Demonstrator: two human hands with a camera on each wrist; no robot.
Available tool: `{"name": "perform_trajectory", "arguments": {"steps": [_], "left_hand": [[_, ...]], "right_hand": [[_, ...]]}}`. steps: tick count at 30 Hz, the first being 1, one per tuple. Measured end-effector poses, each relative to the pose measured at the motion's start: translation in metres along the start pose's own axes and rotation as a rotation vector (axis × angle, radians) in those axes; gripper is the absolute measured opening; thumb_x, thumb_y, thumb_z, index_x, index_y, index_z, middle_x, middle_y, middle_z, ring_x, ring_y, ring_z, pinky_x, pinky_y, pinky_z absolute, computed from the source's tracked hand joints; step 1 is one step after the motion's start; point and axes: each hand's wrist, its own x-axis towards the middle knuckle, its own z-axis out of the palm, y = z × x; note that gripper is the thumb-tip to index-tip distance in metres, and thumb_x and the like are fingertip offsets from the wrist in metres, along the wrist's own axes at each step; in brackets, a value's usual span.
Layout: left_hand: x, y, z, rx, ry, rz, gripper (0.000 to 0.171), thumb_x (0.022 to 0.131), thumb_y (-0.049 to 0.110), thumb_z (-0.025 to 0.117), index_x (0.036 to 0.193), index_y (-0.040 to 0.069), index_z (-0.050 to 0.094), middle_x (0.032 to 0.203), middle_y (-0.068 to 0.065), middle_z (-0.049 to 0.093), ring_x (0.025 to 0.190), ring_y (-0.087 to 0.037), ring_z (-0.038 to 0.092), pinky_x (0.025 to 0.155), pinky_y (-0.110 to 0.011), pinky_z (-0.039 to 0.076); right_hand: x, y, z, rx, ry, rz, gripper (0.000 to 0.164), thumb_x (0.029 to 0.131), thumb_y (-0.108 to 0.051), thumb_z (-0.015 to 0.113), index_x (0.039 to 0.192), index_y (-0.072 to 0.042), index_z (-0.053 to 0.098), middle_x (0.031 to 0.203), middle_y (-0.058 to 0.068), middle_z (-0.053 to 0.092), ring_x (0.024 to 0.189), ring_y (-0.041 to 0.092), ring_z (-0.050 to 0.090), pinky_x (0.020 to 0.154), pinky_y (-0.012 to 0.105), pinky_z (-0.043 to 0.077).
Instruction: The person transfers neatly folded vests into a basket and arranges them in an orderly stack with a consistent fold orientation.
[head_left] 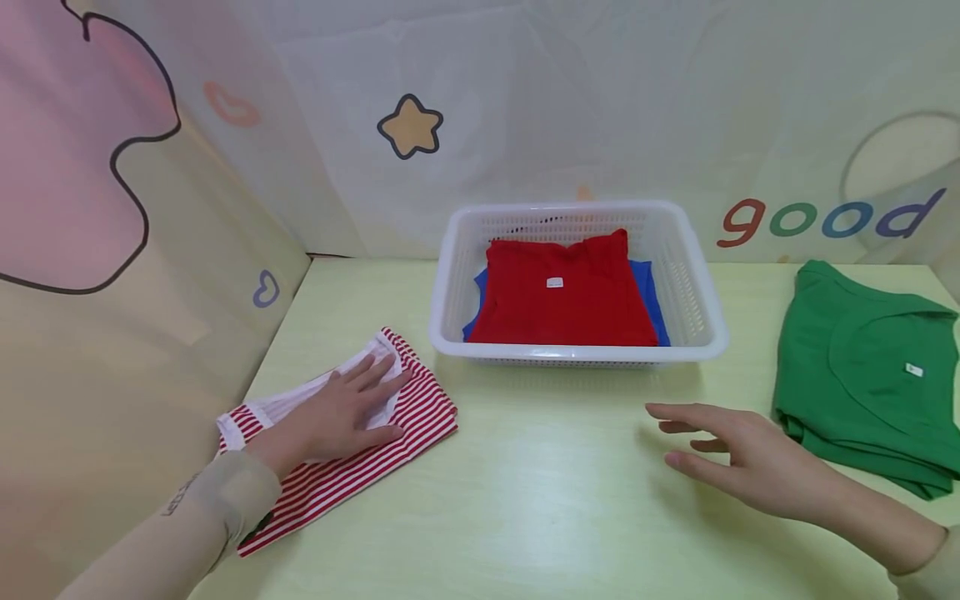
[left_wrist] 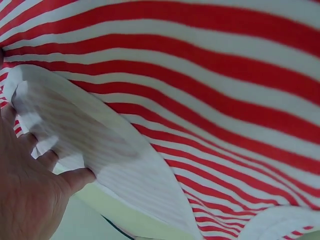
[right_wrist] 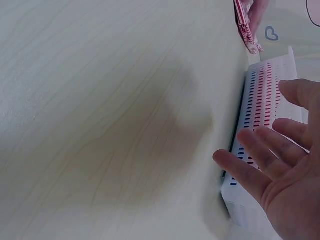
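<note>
"What does the head view show of your left hand?"

"My left hand (head_left: 337,417) rests on the red-and-white striped garment (head_left: 423,408), which lies folded on the table (head_left: 525,517), to the left of a white basket (head_left: 573,353). My fingers are spread and fairly straight, laid over the cloth rather than curled round it."

"And your right?"

"My right hand (head_left: 757,458) hovers above the table, its fingers pointing left, thumb apart from them, with nothing in its grip. It is near the basket's right end and the folded green garment (head_left: 862,367)."

"What lies in the basket?"

"A red garment (head_left: 558,308) with a small white label, on top of a blue garment (head_left: 657,304) that shows at both sides."

"Now the left wrist view?"

"Stripes fill most of it. My left fingertips touch the white lining (left_wrist: 150,185) of the striped garment."

"The right wrist view?"

"My right palm shows, fingers apart and slightly bent, holding nothing. The basket's slotted side is behind them. At the top, my left hand is on the striped garment, beside a blue heart (right_wrist: 271,33) drawn on the wall."
</note>
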Motion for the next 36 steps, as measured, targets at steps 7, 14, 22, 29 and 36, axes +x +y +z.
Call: {"name": "perform_trajectory", "arguments": {"steps": [7, 14, 22, 29, 36], "left_hand": [[-0.004, 0.019, 0.006, 0.042, -0.041, 0.134, 0.079, 0.103, 0.063, 0.059, 0.169, 0.028, 0.034, 0.178, -0.009, 0.02, 0.164, -0.039, 0.015, 0.121, -0.076, 0.024], [-0.004, 0.046, 0.01, 0.049, -0.072, 0.239, 0.077, 0.103, 0.066, 0.055, 0.169, 0.032, 0.033, 0.179, -0.005, 0.018, 0.164, -0.037, 0.015, 0.121, -0.076, 0.025], [0.007, 0.073, 0.014, 0.078, -0.132, 0.281, 0.079, 0.102, 0.07, 0.054, 0.17, 0.039, 0.027, 0.18, 0.001, 0.012, 0.166, -0.031, 0.008, 0.125, -0.072, 0.021], [0.023, 0.105, 0.014, 0.114, -0.201, 0.32, 0.081, 0.101, 0.072, 0.052, 0.17, 0.045, 0.018, 0.18, 0.008, 0.005, 0.167, -0.023, 0.0, 0.129, -0.066, 0.016], [0.028, 0.116, 0.013, 0.148, -0.193, 0.345, 0.083, 0.1, 0.071, 0.055, 0.17, 0.045, 0.018, 0.18, 0.007, 0.007, 0.167, -0.024, 0.004, 0.128, -0.066, 0.018]], "right_hand": [[0.002, -0.002, 0.0, 0.041, -0.02, 0.032, 0.056, 0.104, -0.031, 0.073, 0.154, -0.009, 0.057, 0.148, 0.012, 0.064, 0.126, 0.031, 0.068, 0.088, 0.039, 0.065], [0.003, -0.004, 0.001, 0.048, -0.011, 0.011, 0.055, 0.104, -0.03, 0.073, 0.153, -0.008, 0.058, 0.149, 0.012, 0.064, 0.126, 0.029, 0.068, 0.087, 0.036, 0.065], [0.005, -0.006, 0.003, 0.051, -0.015, 0.006, 0.055, 0.104, -0.03, 0.073, 0.153, -0.009, 0.058, 0.149, 0.012, 0.063, 0.125, 0.029, 0.069, 0.086, 0.035, 0.065], [0.005, -0.004, 0.005, 0.075, -0.027, -0.008, 0.055, 0.105, -0.029, 0.072, 0.153, -0.008, 0.057, 0.151, 0.014, 0.062, 0.125, 0.03, 0.069, 0.086, 0.025, 0.062], [0.006, -0.001, 0.008, 0.156, -0.043, 0.025, 0.052, 0.105, -0.025, 0.071, 0.152, -0.005, 0.058, 0.148, 0.016, 0.064, 0.121, 0.021, 0.072, 0.087, 0.024, 0.061]]}}
